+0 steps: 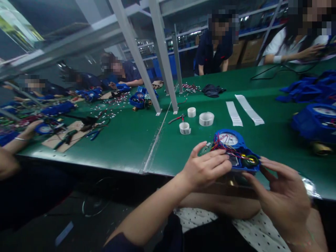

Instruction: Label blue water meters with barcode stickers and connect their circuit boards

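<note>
Holding a blue meter [236, 150] at the near edge of the green table [126, 140], the person works on its open innards. The left hand [207, 168] grips the meter's left side, fingers curled over the top and thumb raised, pressing on what looks like a small green board and a bundle of red wires [225, 147]. The right hand [283, 196] comes in from the right with fingers half bent; index and thumb touch the meter's right end beside a round black part with a yellow ring [250, 161]. Whether those fingertips pinch anything small, I cannot tell. The meter's dial [228, 139] faces up and away from the person.

Judging by this, the step in hand is fitting or seating the electronics and wiring inside the housing: the left hand steadies, the right does the fine work. The next move seems to call for a firm hold from the left and a careful push or tuck by the right fingertips, keeping wires clear of the edges.

Beyond the meter lie three tape rolls [206, 119], red-handled cutters [176, 119] and two white strips [249, 110]. Another meter [315, 120] sits at the far right. Co-workers sit around the table at their own meters.
</note>
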`<state>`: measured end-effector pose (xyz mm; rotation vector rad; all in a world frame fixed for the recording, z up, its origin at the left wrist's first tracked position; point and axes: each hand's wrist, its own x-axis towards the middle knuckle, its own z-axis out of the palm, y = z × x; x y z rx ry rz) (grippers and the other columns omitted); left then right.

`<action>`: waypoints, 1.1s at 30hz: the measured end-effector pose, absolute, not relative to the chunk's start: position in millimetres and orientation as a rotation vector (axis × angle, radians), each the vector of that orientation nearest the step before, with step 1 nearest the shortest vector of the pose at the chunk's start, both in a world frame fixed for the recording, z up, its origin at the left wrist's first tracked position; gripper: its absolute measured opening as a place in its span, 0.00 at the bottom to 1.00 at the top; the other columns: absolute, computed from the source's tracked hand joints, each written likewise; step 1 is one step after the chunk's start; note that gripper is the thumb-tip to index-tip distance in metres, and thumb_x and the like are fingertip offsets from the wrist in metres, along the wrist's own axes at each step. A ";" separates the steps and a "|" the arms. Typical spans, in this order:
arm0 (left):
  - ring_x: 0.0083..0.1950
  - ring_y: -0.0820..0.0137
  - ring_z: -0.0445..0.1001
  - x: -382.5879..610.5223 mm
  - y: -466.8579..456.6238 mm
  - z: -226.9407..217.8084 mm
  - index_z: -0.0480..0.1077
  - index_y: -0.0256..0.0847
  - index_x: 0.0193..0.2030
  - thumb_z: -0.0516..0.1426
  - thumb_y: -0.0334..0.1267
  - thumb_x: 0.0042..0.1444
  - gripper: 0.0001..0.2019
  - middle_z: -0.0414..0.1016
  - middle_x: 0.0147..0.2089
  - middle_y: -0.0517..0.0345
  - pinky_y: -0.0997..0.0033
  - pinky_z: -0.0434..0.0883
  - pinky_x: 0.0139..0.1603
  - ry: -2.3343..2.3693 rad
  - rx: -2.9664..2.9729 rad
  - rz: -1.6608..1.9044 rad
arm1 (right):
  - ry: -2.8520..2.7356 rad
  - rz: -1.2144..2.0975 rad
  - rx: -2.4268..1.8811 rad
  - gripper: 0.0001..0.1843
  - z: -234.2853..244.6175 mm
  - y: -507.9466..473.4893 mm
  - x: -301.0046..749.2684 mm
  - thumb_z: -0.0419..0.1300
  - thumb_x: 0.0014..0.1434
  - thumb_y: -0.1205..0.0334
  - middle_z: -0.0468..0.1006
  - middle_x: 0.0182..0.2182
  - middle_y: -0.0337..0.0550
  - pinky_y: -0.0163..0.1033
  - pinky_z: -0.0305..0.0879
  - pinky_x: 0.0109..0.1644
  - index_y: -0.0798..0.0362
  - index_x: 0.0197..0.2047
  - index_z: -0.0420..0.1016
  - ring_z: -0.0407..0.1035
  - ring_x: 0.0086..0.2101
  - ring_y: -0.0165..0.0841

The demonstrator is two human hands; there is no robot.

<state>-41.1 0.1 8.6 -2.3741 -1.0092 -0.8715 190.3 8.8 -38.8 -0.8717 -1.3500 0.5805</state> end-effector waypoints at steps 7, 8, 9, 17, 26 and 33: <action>0.70 0.72 0.68 -50.9 0.9 8.1 0.68 0.54 0.62 0.60 0.38 0.67 0.18 0.75 0.66 0.64 0.60 0.45 0.79 -0.794 -2.411 -1.079 | -1.310 0.758 -0.776 0.30 -29.3 43.7 179.5 0.76 0.50 0.67 0.77 0.54 0.48 0.60 0.68 0.68 0.49 0.55 0.74 0.71 0.60 0.45; 0.69 0.69 0.70 -53.6 -3.1 4.9 0.67 0.54 0.62 0.63 0.40 0.64 0.21 0.76 0.64 0.61 0.59 0.51 0.77 -0.865 -2.391 -1.253 | -1.293 0.769 -0.775 0.30 -30.1 43.9 180.0 0.77 0.49 0.67 0.77 0.54 0.49 0.60 0.68 0.68 0.49 0.55 0.74 0.72 0.59 0.44; 0.67 0.66 0.71 -56.6 -5.9 1.6 0.66 0.52 0.63 0.65 0.42 0.62 0.24 0.76 0.64 0.58 0.56 0.57 0.75 -1.025 -2.351 -1.456 | -1.278 0.772 -0.778 0.31 -30.7 43.6 180.2 0.77 0.49 0.68 0.78 0.54 0.49 0.61 0.67 0.68 0.49 0.54 0.74 0.72 0.59 0.44; 0.67 0.52 0.70 -78.4 22.0 -6.8 0.67 0.41 0.63 0.67 0.57 0.56 0.34 0.71 0.66 0.40 0.47 0.70 0.65 -2.304 -2.522 -2.288 | -1.223 0.811 -0.829 0.34 -24.7 37.5 177.1 0.78 0.44 0.66 0.77 0.56 0.51 0.71 0.56 0.71 0.50 0.54 0.73 0.71 0.59 0.48; 0.59 0.59 0.76 -77.0 17.8 12.7 0.73 0.45 0.54 0.70 0.56 0.51 0.29 0.76 0.59 0.51 0.55 0.74 0.61 -2.169 -2.568 -1.862 | -1.226 0.822 -0.890 0.31 -29.3 39.2 183.0 0.78 0.44 0.64 0.78 0.56 0.53 0.75 0.49 0.72 0.50 0.52 0.78 0.73 0.57 0.53; 0.66 0.57 0.68 -67.7 -6.4 44.6 0.67 0.42 0.56 0.69 0.54 0.55 0.29 0.71 0.63 0.48 0.52 0.68 0.68 -1.939 -2.327 -1.504 | -1.282 0.756 -0.818 0.32 -34.6 40.3 185.6 0.77 0.46 0.69 0.77 0.57 0.53 0.65 0.61 0.71 0.51 0.55 0.74 0.71 0.60 0.48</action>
